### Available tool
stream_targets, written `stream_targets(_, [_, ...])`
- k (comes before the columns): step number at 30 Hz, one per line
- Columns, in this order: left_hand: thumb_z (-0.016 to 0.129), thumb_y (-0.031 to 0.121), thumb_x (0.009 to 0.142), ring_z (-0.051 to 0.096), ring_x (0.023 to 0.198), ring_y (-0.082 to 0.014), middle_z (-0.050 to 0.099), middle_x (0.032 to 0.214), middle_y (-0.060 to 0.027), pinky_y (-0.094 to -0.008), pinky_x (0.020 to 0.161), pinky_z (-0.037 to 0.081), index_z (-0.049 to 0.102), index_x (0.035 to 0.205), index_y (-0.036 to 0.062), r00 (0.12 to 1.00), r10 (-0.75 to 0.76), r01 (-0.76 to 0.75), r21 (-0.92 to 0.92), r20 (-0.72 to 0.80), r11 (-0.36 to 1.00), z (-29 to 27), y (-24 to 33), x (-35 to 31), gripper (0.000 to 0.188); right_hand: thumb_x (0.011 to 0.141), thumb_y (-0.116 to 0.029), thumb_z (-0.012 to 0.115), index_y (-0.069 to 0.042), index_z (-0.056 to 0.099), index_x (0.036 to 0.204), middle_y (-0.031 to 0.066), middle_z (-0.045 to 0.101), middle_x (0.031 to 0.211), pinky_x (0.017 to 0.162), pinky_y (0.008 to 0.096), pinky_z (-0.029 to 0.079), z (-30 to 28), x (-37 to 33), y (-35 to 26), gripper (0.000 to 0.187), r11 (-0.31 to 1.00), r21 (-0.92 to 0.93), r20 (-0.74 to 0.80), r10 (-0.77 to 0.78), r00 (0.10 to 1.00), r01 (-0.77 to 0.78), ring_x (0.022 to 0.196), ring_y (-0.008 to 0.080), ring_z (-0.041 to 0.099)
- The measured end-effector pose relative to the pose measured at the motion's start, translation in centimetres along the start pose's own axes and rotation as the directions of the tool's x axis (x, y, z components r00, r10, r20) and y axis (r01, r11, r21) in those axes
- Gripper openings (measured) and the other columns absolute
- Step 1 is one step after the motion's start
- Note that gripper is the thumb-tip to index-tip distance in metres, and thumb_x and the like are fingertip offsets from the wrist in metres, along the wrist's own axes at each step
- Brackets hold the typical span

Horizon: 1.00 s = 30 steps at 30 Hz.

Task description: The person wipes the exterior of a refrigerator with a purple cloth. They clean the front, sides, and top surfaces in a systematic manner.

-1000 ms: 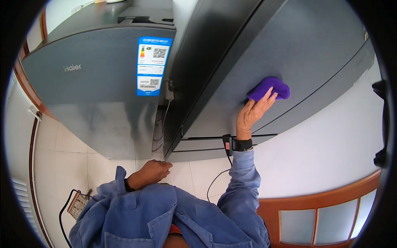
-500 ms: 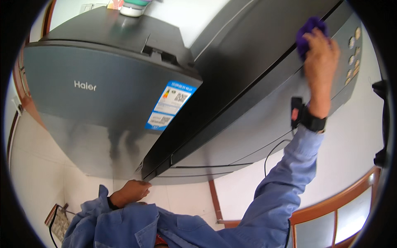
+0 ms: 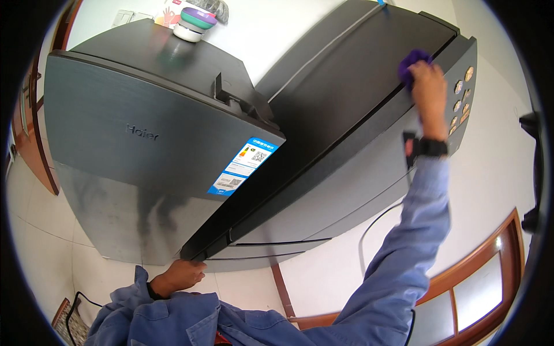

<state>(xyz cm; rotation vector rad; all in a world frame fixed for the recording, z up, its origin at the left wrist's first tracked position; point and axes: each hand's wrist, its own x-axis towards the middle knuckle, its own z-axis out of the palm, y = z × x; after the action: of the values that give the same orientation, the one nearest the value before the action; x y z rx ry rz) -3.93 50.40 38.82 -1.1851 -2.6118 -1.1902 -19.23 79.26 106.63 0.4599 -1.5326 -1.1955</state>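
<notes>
My right hand (image 3: pixel 430 95) presses a bunched purple cloth (image 3: pixel 412 64) against the upper edge of a large dark refrigerator (image 3: pixel 340 104), by the seam between its body and its door. Fingers curl over the cloth and partly cover it. Down at the lower end of the same refrigerator, my left hand (image 3: pixel 182 275) is closed beside its corner. Whether those fingers grip anything is hidden. A second dark grey appliance (image 3: pixel 109 127) with a blue-and-white label (image 3: pixel 241 167) stands to the left, close alongside.
Green, purple and white round containers (image 3: pixel 195 24) sit on the left appliance. Several small round ornaments (image 3: pixel 457 87) dot the refrigerator's door. A black cable (image 3: pixel 369 225) hangs near my right forearm. Wood-framed glass panels (image 3: pixel 479 282) are at lower right, a brown door (image 3: pixel 34 127) at far left.
My view has shifted, bringing more of both appliances' tops into sight. My right hand and the cloth appear lower and further left in the picture, still on the refrigerator's edge. My left hand stays by the corner.
</notes>
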Motion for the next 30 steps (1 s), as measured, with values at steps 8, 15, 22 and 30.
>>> stream_targets(8, [0.063, 0.025, 0.093, 0.069, 0.078, -0.0362, 0.071, 0.087, -0.0156, -0.0472, 0.067, 0.055, 0.064, 0.110, 0.0091, 0.998, -0.035, 0.035, -0.002, -0.049, 0.999, 0.7, 0.3, -1.8, 0.024, 0.094, -0.015, 0.049, -0.014, 0.070, 0.121, 0.0052, 0.068, 0.128, 0.099, 0.0465, 0.051, 2.8, 3.1, 5.4, 0.034, 0.948, -0.305, 0.126, 0.134, 0.983, -0.090, 0.118, 0.0346, 0.061])
stream_targets(15, [0.066, 0.019, 0.091, 0.068, 0.081, -0.0369, 0.070, 0.088, -0.0152, -0.0483, 0.069, 0.053, 0.060, 0.105, 0.0064, 0.994, -0.066, 0.063, -0.048, -0.083, 0.997, -0.8, 0.9, -3.4, 0.020, 0.081, -0.006, 0.060, -0.007, 0.071, 0.102, 0.0109, 0.072, 0.111, 0.094, 0.0416, 0.053, -0.5, -9.1, -14.6, 0.023, 0.979, 0.155, -0.039, -0.131, 0.991, 0.135, 0.106, 0.0297, 0.067])
stream_targets(22, [0.067, 0.014, 0.089, 0.069, 0.089, -0.0349, 0.072, 0.096, -0.0150, -0.0443, 0.079, 0.055, 0.063, 0.116, 0.0056, 0.989, -0.144, 0.143, -0.016, -0.038, 0.990, -1.9, 1.8, -5.1, 0.029, 0.080, -0.013, 0.062, -0.007, 0.071, 0.094, 0.0115, 0.066, 0.105, 0.107, 0.0444, 0.041, -7.0, -27.6, -45.9, 0.017, 0.852, 0.521, 0.324, -0.264, 0.909, 0.062, 0.117, 0.0322, 0.057])
stream_targets(30, [0.066, 0.014, 0.090, 0.069, 0.090, -0.0359, 0.072, 0.098, -0.0155, -0.0443, 0.080, 0.055, 0.065, 0.116, 0.0053, 0.972, -0.236, 0.236, 0.014, -0.007, 0.972, -2.5, 1.8, -6.5, 0.027, 0.082, -0.015, 0.063, -0.002, 0.075, 0.107, 0.0147, 0.067, 0.121, 0.106, 0.0462, 0.042, -11.1, -34.9, -56.1, 0.030, 0.539, 0.841, 0.324, -0.570, 0.755, 0.046, 0.118, 0.0355, 0.056])
